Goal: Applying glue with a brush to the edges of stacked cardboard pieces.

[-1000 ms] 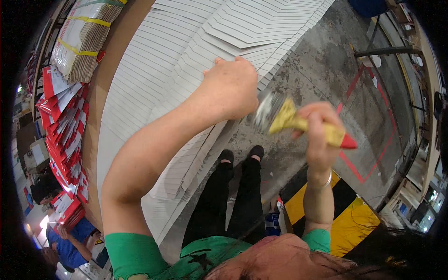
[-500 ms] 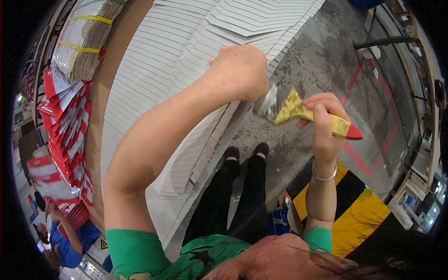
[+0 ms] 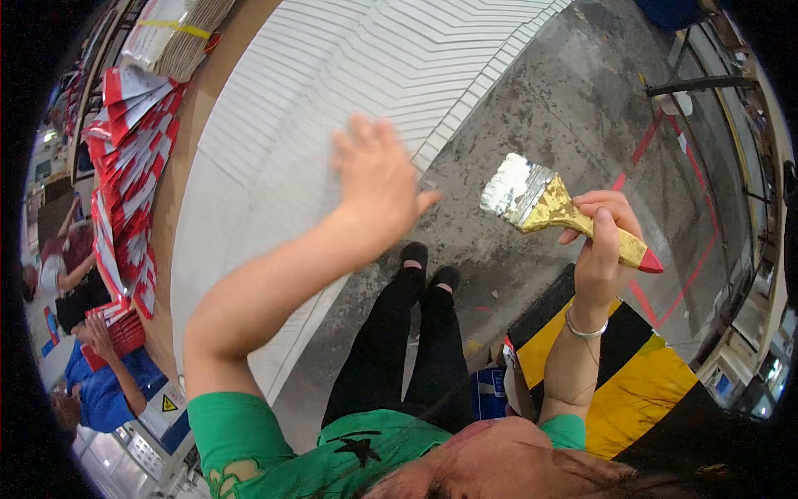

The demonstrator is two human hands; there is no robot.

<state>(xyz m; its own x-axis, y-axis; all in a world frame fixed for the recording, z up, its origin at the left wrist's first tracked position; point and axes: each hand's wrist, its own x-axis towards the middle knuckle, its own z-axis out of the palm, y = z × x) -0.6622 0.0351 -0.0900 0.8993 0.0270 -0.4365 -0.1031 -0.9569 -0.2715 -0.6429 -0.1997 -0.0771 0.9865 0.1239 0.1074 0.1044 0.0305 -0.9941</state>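
A wide paintbrush (image 3: pixel 569 209) with a worn yellow handle, a red tip and bristles coated in white is gripped in my right hand (image 3: pixel 609 237). It is held out over the floor, right of the table, bristles pointing left. My left hand (image 3: pixel 376 179), a little blurred, hovers over or rests on the white paper sheets (image 3: pixel 249 141); which of the two I cannot tell. Its fingers are spread and nothing shows in them. The sheets lie fanned out in overlapping rows, their edges making close parallel lines, and they run along the table's right edge.
On the brown tabletop (image 3: pixel 184 158) at left lie a spread of red-and-white printed sheets (image 3: pixel 133 183) and a strapped paper bundle (image 3: pixel 179 37). Co-workers sit beyond, one in a blue top (image 3: pixel 125 382). A yellow-and-black striped surface (image 3: pixel 619 374) is near my right arm.
My left hand has come away from the sheets' right edge toward the left and opened. The raised, uneven sheets there now lie flatter. The paintbrush has shifted right, still in my right hand.
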